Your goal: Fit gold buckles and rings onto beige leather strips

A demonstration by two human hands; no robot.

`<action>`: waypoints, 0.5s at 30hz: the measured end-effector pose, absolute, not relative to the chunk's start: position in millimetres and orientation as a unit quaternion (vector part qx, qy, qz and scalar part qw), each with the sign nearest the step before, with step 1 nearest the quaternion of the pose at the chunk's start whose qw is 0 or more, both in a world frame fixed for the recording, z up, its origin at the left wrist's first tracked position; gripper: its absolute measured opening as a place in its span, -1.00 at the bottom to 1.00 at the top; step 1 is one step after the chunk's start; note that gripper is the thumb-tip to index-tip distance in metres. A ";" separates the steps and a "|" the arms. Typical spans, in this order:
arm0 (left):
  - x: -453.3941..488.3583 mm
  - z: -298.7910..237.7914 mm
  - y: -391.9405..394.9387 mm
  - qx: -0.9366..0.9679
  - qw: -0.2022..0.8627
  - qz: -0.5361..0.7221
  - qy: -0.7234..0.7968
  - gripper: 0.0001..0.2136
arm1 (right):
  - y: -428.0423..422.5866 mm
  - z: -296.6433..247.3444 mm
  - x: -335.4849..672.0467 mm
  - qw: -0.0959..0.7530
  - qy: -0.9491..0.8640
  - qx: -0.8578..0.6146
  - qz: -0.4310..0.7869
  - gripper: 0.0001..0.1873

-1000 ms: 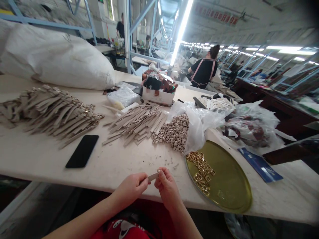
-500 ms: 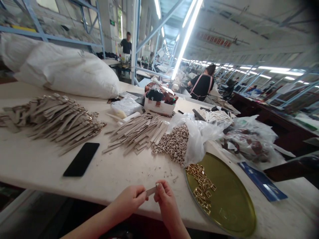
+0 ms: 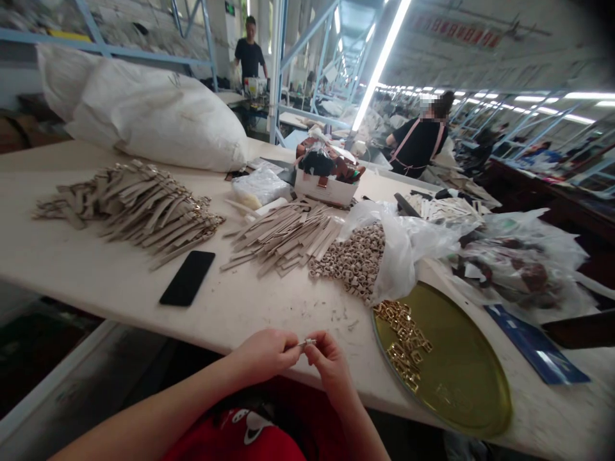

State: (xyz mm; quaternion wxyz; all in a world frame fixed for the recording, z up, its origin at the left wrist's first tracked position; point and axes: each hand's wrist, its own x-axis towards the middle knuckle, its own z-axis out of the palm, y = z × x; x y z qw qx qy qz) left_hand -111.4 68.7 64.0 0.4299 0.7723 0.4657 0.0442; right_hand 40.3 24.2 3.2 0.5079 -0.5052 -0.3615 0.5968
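Note:
My left hand (image 3: 270, 351) is closed on a narrow beige strap (image 3: 302, 344), most of which its fingers hide. At the strap's other end, my right hand (image 3: 331, 360) pinches with thumb and fingertips. A small light piece shows there, too small to make out clearly. Both hands are at the table's front edge. Beyond them lies a heap of small beige loops (image 3: 353, 256), spilling from a clear plastic bag (image 3: 396, 266). Gold buckles (image 3: 403, 342) lie on the left side of an oval olive-green tray (image 3: 473, 378), right of my right hand.
Loose beige straps (image 3: 283, 237) lie mid-table; straps with gold buckles (image 3: 148, 205) are piled left. A black phone (image 3: 187, 278) lies nearer. Behind are a filled white box (image 3: 324, 189) and a big white sack (image 3: 148, 115). A blue packet (image 3: 533, 346) is right. Two people stand farther off.
The camera view has shifted, so the table scene appears farther right and higher. My hands have drawn closer together along the strap, and less of it shows between them.

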 end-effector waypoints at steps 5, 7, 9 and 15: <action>-109.3 61.7 61.6 0.745 0.476 0.091 0.459 -0.73 | 27.1 4.3 39.9 0.507 -0.343 -0.483 0.626 -0.75; -110.9 59.9 59.1 0.705 0.547 0.086 0.444 -0.72 | 29.5 1.7 38.7 0.532 -0.310 -0.483 0.623 -0.73; -112.5 57.1 58.4 0.659 0.619 0.066 0.423 -0.60 | 31.6 -1.5 35.3 0.544 -0.295 -0.491 0.613 -0.72; -110.4 48.2 74.6 0.632 0.634 0.167 0.413 -0.57 | 48.9 -4.4 39.9 0.436 -0.486 -0.526 0.545 -0.72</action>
